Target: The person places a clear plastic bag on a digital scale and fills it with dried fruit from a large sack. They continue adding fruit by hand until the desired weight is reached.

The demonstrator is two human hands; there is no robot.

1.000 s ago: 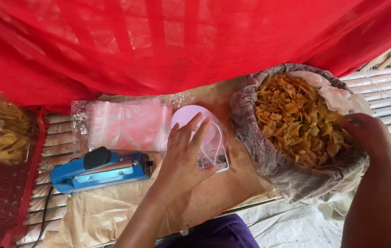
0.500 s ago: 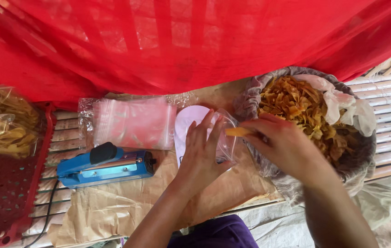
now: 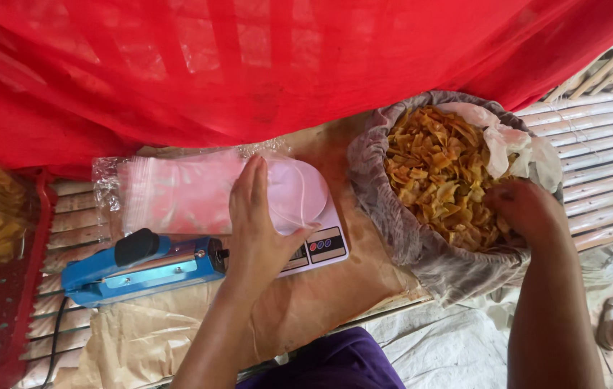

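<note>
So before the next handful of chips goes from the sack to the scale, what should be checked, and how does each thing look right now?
1. Clear bag on the small scale: ok, it sits on the platform.
2. Left hand steadying the bag: ok, fingers rest against its side.
3. Bag mouth open: cannot tell, the hand and glare hide it.
4. Right hand has chips: cannot tell, its fingers are buried in the chips.
5. Sack rim folded down and open: ok.
6. Scale display readable: not ok, the left hand covers part of it.

Sealer lies left of scale; chip sack stands right.
</note>
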